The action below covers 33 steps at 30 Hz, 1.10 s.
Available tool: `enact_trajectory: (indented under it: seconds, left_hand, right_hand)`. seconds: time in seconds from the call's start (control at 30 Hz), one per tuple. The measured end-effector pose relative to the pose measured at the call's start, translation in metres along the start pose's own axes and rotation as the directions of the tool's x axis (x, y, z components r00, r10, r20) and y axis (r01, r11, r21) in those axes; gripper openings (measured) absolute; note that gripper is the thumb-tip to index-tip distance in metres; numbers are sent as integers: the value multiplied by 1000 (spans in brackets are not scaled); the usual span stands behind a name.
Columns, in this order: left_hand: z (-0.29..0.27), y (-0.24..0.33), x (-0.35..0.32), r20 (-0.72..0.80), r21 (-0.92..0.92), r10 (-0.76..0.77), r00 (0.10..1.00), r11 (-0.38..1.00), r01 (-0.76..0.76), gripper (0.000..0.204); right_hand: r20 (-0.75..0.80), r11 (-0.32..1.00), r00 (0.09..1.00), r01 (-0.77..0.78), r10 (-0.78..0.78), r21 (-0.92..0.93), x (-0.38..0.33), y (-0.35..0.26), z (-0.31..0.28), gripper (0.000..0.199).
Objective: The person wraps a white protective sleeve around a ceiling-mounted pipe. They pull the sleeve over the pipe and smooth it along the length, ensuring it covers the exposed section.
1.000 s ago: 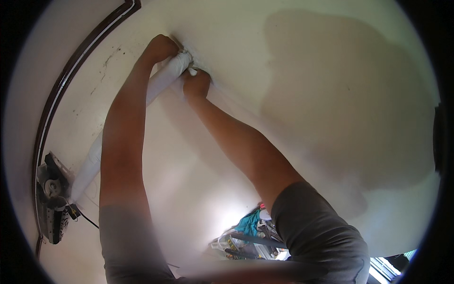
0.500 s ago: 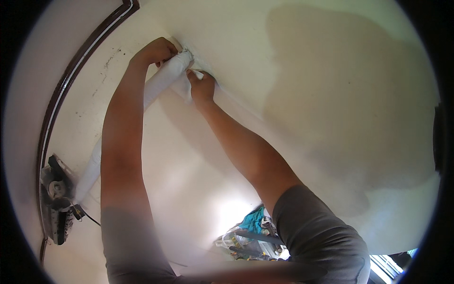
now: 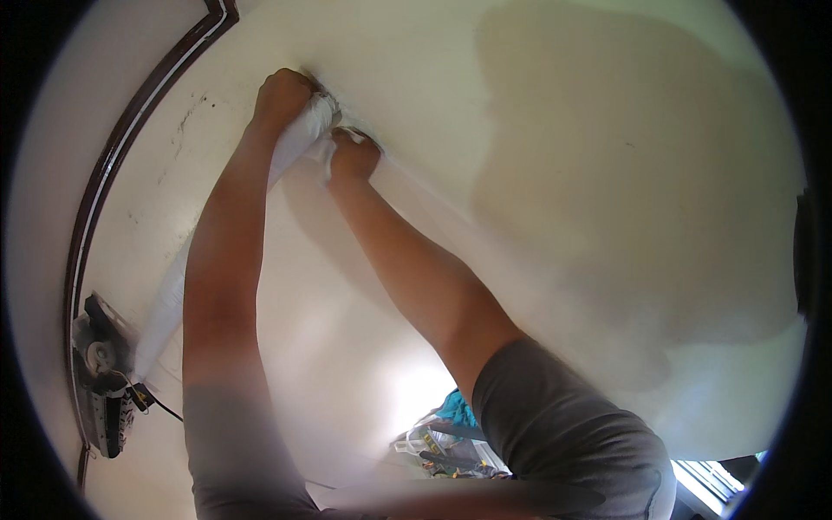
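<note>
Pale cream wall behind. Left hand (image 3: 282, 97) fisted round bunched end of white cloth (image 3: 299, 143); right hand (image 3: 351, 159) clamped just beside. Long axis trailing down-left from grip.

Pale interior: off-white plastered surface, dark curved trim, one device at left.

Off-white wall (image 3: 537, 78) fills most of the view, with a large, slightly darker patch (image 3: 641, 173) at far right. Dark brown trim (image 3: 113, 156) bends along the left edge, beside scattered dark scuff marks (image 3: 186, 117). Grey-and-white appliance (image 3: 100, 381) with black cord at near left. Bright glare at near centre. Clutter with a teal item (image 3: 455, 407) near bottom. Window louvres (image 3: 706, 485) at near right.
</note>
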State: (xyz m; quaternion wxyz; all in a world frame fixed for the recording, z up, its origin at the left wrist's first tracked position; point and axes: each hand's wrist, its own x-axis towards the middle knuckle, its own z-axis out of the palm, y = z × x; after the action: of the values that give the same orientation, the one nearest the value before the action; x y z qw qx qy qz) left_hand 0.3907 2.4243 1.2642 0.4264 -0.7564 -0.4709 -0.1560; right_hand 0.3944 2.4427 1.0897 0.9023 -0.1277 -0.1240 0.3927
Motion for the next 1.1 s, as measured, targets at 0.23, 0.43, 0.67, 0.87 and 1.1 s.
enact_trajectory:
  seconds: [0.23, 0.43, 0.67, 0.87, 1.1]
  left_hand:
    - [-3, 4, -1, 46, -15, -61, 997, 998, 61, 26]
    - [19, 5, 16, -160, -42, -294, 942, 956, 291, 32]
    - [6, -19, -9, 86, -557, -27, 996, 827, 71, 29]
    - [-31, 1, -23, 415, -249, -61, 908, 952, 178, 49]
    - [-24, 26, -6, 481, -319, -122, 868, 898, 303, 52]
  right_hand:
    - [312, 989, 950, 34, 12, -142, 8, -5, -38, 39]
    - [194, 865, 965, 244, -174, -439, 9, -11, -13, 37]
    - [-63, 992, 991, 120, -122, -41, 4, 7, -3, 23]
    - [-70, 915, 983, -129, 168, 383, 2, 3, -10, 46]
    - [440, 696, 747, -648, 499, 309, 13, -12, -40, 39]
